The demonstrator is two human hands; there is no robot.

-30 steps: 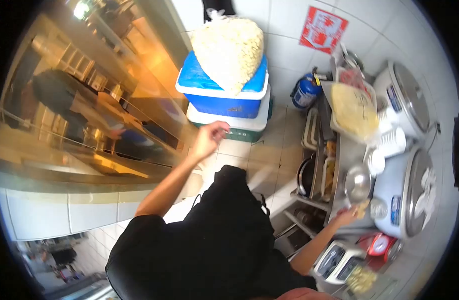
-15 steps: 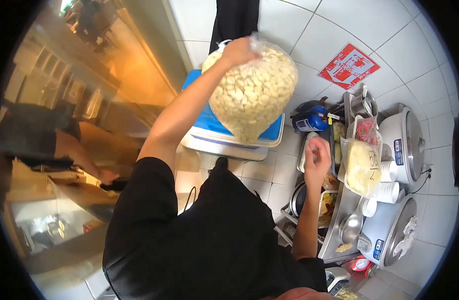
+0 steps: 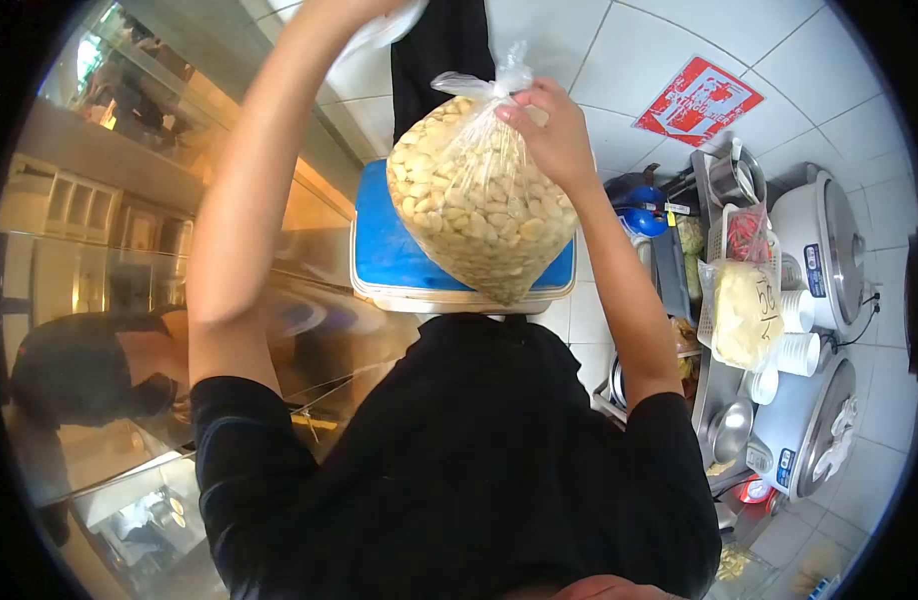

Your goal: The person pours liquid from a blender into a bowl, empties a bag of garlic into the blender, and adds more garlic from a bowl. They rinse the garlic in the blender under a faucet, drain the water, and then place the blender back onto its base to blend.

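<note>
Clear plastic bag is sitting on a blue cooler lid, right hand at its knot

Head view: the knotted bag [image 3: 479,210], bulging with pale, clove-like pieces, is resting on the blue lid [image 3: 374,235] of a cooler, its lower corner pointing toward the wearer. The right hand [image 3: 547,125] is pinching narrowly, thumb and fingers meeting on the gathered plastic just below the knot. The left hand [image 3: 371,6] is running out of view at the top edge, with whitish plastic [image 3: 387,30] showing just beside it; I cannot tell whether its fingers are gripping that.

Black cloth [image 3: 441,70] is hanging behind the bag, and a red-and-white sign [image 3: 699,101] is sticking to the tiled wall. Along the right, a blue extinguisher [image 3: 645,218] is standing near a counter, where a filled pack [image 3: 747,315], stacked white cups [image 3: 799,353], a metal bowl [image 3: 731,430] and two large lidded cookers [image 3: 814,255] are crowding together. Glass panels [image 3: 79,270] are lining the left side.
</note>
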